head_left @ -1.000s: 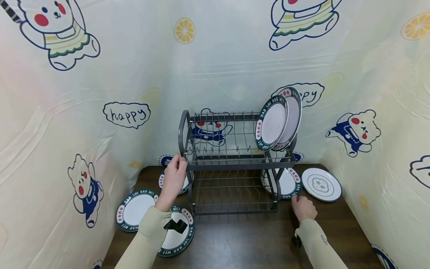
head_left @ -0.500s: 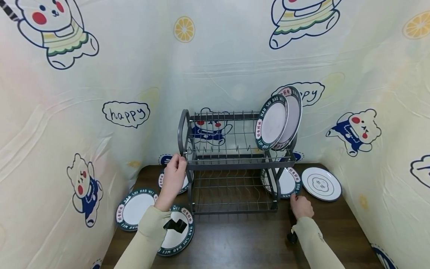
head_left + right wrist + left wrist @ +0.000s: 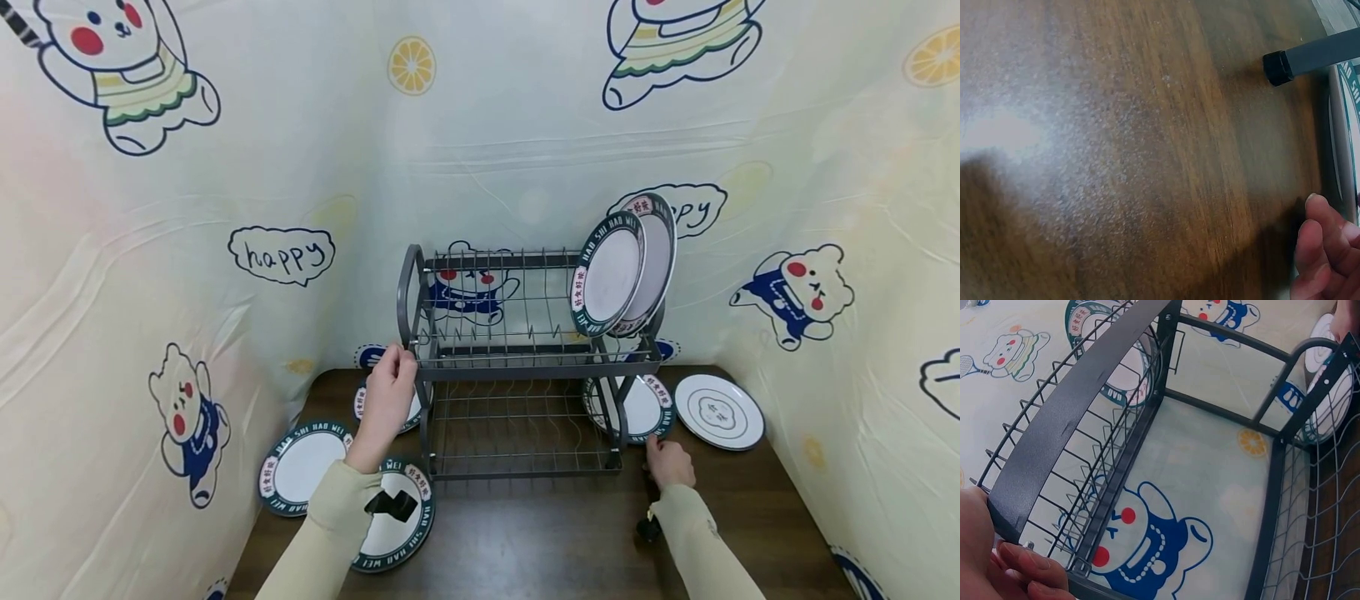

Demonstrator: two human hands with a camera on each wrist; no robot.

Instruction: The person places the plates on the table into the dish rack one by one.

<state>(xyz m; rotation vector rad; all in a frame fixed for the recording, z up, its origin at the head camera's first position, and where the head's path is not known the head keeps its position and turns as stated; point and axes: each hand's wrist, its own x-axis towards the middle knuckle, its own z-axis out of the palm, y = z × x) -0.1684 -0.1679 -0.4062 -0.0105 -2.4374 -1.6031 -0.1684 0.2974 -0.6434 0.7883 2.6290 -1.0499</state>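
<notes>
A grey two-tier wire dish rack stands on the dark wooden table. My left hand grips its upper left corner; in the left wrist view the curled fingers lie under the end of the front bar. My right hand is at the near rim of a green-rimmed plate, which lies flat and partly behind the rack's right leg. In the right wrist view, bent fingers lie right at that plate's edge. Two plates, the front one green-rimmed, stand leaning in the upper tier's right end.
A white plate lies face down at the far right. On the left lie green-rimmed plates: an outer plate, a front plate partly under the left sleeve, and one behind the left hand. A patterned cloth hangs around the table.
My right hand has shifted slightly left along the near rim of the plate. The left hand stays at the rack's corner, and the plates have not visibly moved.
</notes>
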